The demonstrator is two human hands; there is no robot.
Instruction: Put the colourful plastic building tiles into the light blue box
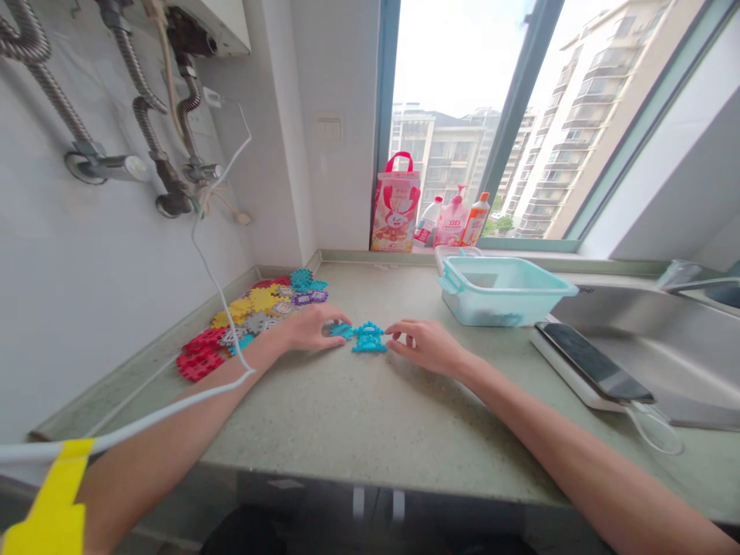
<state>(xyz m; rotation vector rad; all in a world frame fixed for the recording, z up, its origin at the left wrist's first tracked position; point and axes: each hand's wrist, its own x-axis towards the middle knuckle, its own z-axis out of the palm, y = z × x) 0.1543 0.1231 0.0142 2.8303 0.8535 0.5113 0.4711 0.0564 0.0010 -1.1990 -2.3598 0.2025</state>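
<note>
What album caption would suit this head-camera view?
Left hand and right hand at blue pieces on a counter, colourful pile at left.

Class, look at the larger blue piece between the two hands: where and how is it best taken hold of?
Probably by its right edge, coming from the right with the right hand. That side of the larger blue piece faces this hand, while its left side is crowded by the smaller blue piece at the left hand.

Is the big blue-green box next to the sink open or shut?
Open. You can see past the top edge, right down inside the box.
</note>
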